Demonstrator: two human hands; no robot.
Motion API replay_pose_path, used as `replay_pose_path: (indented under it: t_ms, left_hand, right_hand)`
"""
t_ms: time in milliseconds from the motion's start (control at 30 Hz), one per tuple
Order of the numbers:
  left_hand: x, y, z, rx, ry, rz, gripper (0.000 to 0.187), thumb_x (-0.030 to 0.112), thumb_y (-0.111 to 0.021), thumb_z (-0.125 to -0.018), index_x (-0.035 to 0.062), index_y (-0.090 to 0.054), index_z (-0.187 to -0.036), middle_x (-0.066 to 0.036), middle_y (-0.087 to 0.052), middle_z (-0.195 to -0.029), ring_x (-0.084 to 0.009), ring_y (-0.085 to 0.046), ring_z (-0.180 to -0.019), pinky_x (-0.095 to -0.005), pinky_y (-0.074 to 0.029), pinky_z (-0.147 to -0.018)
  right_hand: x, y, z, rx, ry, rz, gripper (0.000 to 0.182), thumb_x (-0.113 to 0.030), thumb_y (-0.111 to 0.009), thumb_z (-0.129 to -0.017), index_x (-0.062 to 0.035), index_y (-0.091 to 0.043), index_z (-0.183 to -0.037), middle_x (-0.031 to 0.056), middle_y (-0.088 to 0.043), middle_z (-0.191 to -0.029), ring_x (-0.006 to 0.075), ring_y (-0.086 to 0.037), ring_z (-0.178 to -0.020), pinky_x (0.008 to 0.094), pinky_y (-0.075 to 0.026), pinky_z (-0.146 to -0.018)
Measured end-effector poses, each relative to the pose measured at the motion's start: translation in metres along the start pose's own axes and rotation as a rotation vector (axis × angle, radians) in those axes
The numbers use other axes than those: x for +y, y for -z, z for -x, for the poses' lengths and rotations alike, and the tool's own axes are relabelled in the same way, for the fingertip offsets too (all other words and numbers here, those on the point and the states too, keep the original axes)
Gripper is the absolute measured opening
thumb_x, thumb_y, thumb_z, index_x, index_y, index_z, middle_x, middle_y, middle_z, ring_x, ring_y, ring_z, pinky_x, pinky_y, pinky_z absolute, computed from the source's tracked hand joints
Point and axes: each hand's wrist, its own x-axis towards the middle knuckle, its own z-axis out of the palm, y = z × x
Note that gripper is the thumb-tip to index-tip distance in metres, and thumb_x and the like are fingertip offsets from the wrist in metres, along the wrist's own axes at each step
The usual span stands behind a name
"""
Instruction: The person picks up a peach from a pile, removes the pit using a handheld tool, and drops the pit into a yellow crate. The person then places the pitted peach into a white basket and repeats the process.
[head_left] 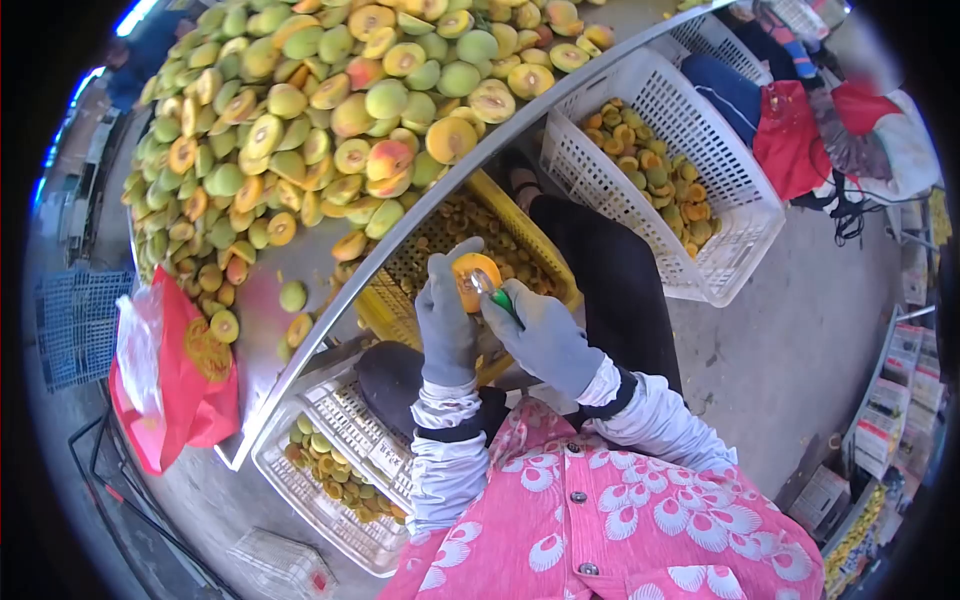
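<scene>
A halved yellow peach (474, 276), orange cut face up, rests in the fingers of my left hand (447, 320), which wears a grey glove. My right hand (545, 335), gloved too, grips a green-handled spoon (503, 299). Its metal tip touches the cut face of the peach half. Both hands are above a yellow crate (395, 318) holding many small brown pieces that look like pits. To the upper left, a large heap of whole and halved peaches (290, 120) covers a metal table (335, 310).
A white crate (735, 250) with peach halves stands at the right, another white crate (330, 530) at the lower left. A red bag (185, 370) hangs at the table's edge. Another person in a red apron (790, 140) is at the upper right. Stacked boxes (890, 400) line the right side.
</scene>
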Motion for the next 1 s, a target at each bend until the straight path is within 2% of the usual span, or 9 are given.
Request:
replay_pose_path:
  t_ms: [133,200,300,467,533,633,833,900,1000]
  left_hand:
    - [0.026,0.014,0.026,0.171,0.101,0.349,0.030,0.024,-0.046,-0.102,-0.0034,-0.056,-0.105,-0.016,-0.068,-0.107,-0.0224,-0.067,-0.080,-0.0299,-0.054,-0.066]
    - [0.041,0.020,0.039,0.204,0.371,0.543,0.048,0.035,-0.030,-0.106,-0.0027,-0.060,-0.101,-0.012,-0.066,-0.092,-0.0176,-0.062,-0.073,-0.0263,-0.050,-0.063]
    - [0.037,0.014,0.045,0.451,0.007,0.407,0.058,0.045,-0.035,-0.105,-0.0052,-0.065,-0.103,-0.006,-0.064,-0.083,-0.0099,-0.053,-0.070,-0.0233,-0.042,-0.065]
    - [0.044,0.035,0.051,0.277,0.098,0.428,0.052,0.039,-0.036,-0.105,-0.0032,-0.066,-0.098,-0.004,-0.062,-0.080,-0.0082,-0.051,-0.070,-0.0238,-0.042,-0.065]
    - [0.049,0.036,0.054,0.287,0.073,0.403,0.050,0.035,-0.035,-0.104,-0.0023,-0.066,-0.095,-0.004,-0.061,-0.079,-0.0074,-0.051,-0.071,-0.0245,-0.042,-0.065]
    - [0.045,0.040,0.061,0.265,0.172,0.295,0.047,0.033,-0.036,-0.104,-0.0014,-0.067,-0.094,-0.003,-0.061,-0.079,-0.0074,-0.046,-0.068,-0.0243,-0.038,-0.063]
    - [0.039,0.045,0.065,0.143,0.116,0.127,0.046,0.033,-0.036,-0.103,0.0004,-0.068,-0.095,-0.003,-0.062,-0.079,-0.0079,-0.046,-0.068,-0.0242,-0.038,-0.064]
    - [0.039,0.041,0.059,0.122,-0.057,0.232,0.051,0.040,-0.039,-0.104,-0.0005,-0.070,-0.096,-0.004,-0.062,-0.074,-0.0091,-0.053,-0.067,-0.0229,-0.042,-0.063]
    - [0.037,0.041,0.059,-0.057,0.067,0.556,0.052,0.040,-0.036,-0.104,-0.0016,-0.068,-0.100,-0.008,-0.065,-0.081,-0.0139,-0.059,-0.074,-0.0264,-0.048,-0.071]
  right_hand:
    - [-0.024,-0.011,0.023,0.018,0.119,0.121,0.021,-0.022,-0.058,-0.097,-0.0018,-0.053,-0.092,0.0212,-0.060,-0.068,0.0423,-0.062,-0.065,0.0451,-0.045,-0.053]
    - [-0.036,-0.021,0.033,0.074,0.162,0.128,0.021,-0.022,-0.058,-0.097,-0.0020,-0.053,-0.093,0.0214,-0.060,-0.067,0.0427,-0.062,-0.064,0.0460,-0.045,-0.052]
    - [-0.048,-0.028,0.043,0.086,0.191,0.142,0.022,-0.023,-0.058,-0.097,-0.0019,-0.053,-0.094,0.0226,-0.059,-0.066,0.0445,-0.061,-0.063,0.0478,-0.044,-0.051]
    - [-0.053,-0.025,0.046,-0.020,0.277,0.215,0.022,-0.024,-0.054,-0.098,-0.0023,-0.052,-0.096,0.0164,-0.059,-0.061,0.0374,-0.061,-0.054,0.0447,-0.046,-0.047]
    - [-0.084,-0.006,0.045,-0.513,-0.426,-0.270,0.028,-0.030,-0.050,-0.099,-0.0026,-0.051,-0.097,0.0078,-0.060,-0.068,0.0208,-0.062,-0.055,0.0378,-0.048,-0.045]
    - [-0.073,-0.011,0.046,-0.612,-0.521,-0.383,0.031,-0.034,-0.046,-0.099,-0.0036,-0.051,-0.096,0.0001,-0.053,-0.068,0.0100,-0.053,-0.052,0.0300,-0.047,-0.044]
    - [-0.059,0.004,0.045,-0.908,-0.617,-0.843,0.026,-0.034,-0.049,-0.098,-0.0086,-0.051,-0.093,-0.0062,-0.040,-0.063,0.0048,-0.035,-0.047,0.0209,-0.034,-0.041]
    - [-0.052,0.006,0.039,-0.992,-0.683,-0.958,0.028,-0.036,-0.048,-0.100,-0.0100,-0.051,-0.091,-0.0072,-0.038,-0.062,0.0038,-0.033,-0.045,0.0204,-0.031,-0.039]
    - [-0.042,0.003,0.040,-1.068,-0.761,-1.140,0.033,-0.041,-0.047,-0.103,-0.0120,-0.052,-0.089,-0.0091,-0.036,-0.059,0.0018,-0.029,-0.043,0.0189,-0.026,-0.036]
